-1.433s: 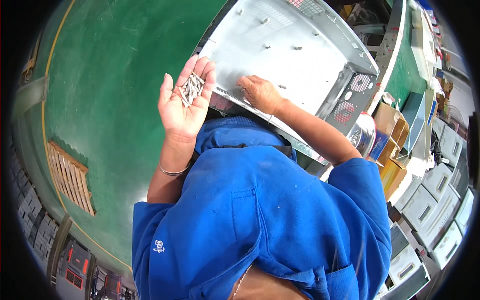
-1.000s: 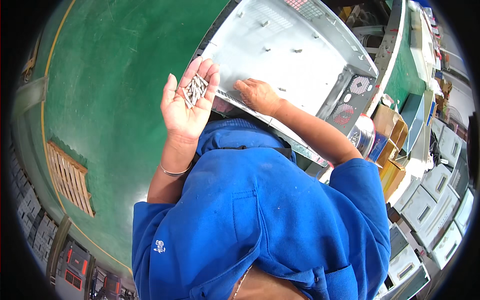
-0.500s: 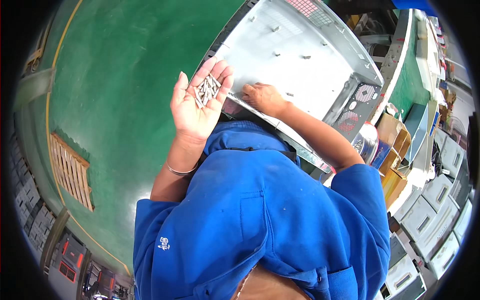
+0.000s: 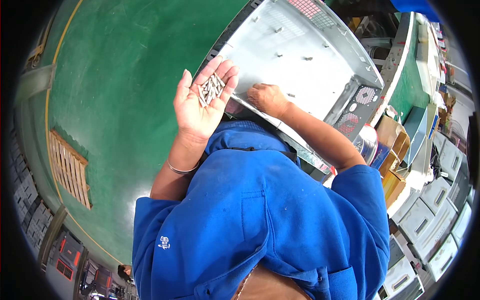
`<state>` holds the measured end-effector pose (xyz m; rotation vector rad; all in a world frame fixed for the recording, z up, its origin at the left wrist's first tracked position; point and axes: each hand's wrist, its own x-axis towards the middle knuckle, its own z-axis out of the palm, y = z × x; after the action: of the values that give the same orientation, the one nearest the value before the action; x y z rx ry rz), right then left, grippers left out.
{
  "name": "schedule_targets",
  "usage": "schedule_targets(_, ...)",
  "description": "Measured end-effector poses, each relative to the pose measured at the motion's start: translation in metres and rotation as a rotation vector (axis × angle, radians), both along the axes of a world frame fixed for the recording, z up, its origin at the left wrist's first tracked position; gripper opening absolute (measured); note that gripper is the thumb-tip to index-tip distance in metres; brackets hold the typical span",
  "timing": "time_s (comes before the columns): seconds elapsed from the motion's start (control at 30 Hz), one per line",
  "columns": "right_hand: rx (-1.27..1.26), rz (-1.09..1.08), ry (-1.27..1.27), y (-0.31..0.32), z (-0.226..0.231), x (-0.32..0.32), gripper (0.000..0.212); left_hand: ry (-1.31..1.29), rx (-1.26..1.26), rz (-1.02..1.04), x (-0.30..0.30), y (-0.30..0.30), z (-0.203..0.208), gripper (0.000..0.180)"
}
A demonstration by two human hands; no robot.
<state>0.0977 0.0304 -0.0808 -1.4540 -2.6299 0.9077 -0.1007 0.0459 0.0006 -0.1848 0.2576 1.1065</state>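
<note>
My left hand (image 4: 200, 107) is palm up and cupped, its fingers loosely extended, with several small metal standoffs (image 4: 212, 89) piled on the palm. To its right stands a grey sheet-metal case (image 4: 305, 75), open at the top, with several short posts (image 4: 308, 59) rising from its floor. Inside the case, by the near wall, my right hand (image 4: 269, 99) rests low with its fingers curled downward. Whatever those fingertips hold, if anything, is hidden beneath the hand.
Right of the case are a spool of wire (image 4: 367, 142) and open cardboard boxes (image 4: 395, 142). Grey metal housings (image 4: 430, 215) are stacked at the lower right. A wooden pallet (image 4: 70, 167) lies on the green floor (image 4: 125, 75) at left.
My left hand has shifted slightly right, still bearing the standoffs. My right hand has moved a little to the right inside the case, fingers still curled.
</note>
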Motion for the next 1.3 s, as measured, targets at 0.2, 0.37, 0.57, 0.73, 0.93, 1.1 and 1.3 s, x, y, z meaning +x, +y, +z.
schedule_targets(0.2, 0.045, -0.051, 0.006, -0.003, -0.002, 0.000, 0.014, 0.063, -0.011, -0.022, 0.006, 0.003, 0.010, 0.060)
schedule_targets(0.37, -0.001, -0.246, 0.013, 0.002, 0.023, 0.004, 0.016, 0.108, 0.008, -0.069, 0.017, 0.008, 0.015, 0.062)
schedule_targets(0.57, 0.035, -0.391, 0.556, 0.011, 0.125, -0.008, 0.020, 0.236, -0.024, -0.136, 0.045, 0.017, 0.014, 0.060)
schedule_targets(0.73, 0.146, -0.425, 0.385, 0.009, 0.130, -0.014, 0.017, 0.334, -0.024, -0.240, 0.068, 0.023, 0.027, 0.060)
schedule_targets(0.93, 0.290, -0.448, 0.275, 0.005, 0.135, 0.001, 0.016, 0.327, 0.092, -0.333, 0.093, 0.023, 0.014, 0.051)
schedule_targets(1.1, 0.266, -0.560, 0.201, -0.001, 0.141, 0.009, 0.016, 0.349, 0.040, -0.457, 0.109, 0.021, 0.013, 0.041)
schedule_targets(1.3, 0.239, -0.623, 0.241, -0.005, 0.149, 0.032, 0.017, 0.253, -0.046, -0.530, 0.124, 0.018, 0.017, 0.033)
